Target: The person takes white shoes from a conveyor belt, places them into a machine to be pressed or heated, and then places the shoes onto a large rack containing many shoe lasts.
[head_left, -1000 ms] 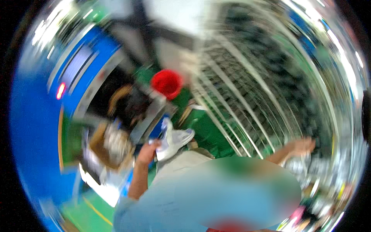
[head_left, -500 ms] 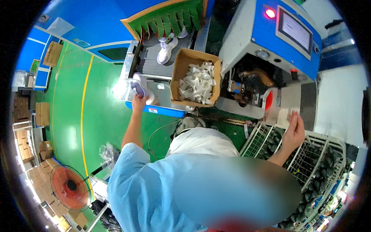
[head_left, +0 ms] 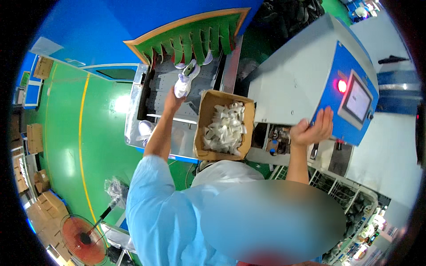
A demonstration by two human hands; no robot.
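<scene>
Head view: left hand [head_left: 174, 101] meets white shoe [head_left: 183, 84], its hidden grip impossible to tell; right hand [head_left: 312, 128] spread.

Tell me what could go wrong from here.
The left hand is at the white shoe on the conveyor, and its forearm overlaps a second shoe in this view; that one might get nudged.

The right hand appears close to the machine's blue panel and could bump it, though the gap is hard to judge.

The open cardboard box beside the conveyor holds loose white pieces, which may spill if it is knocked.
</scene>
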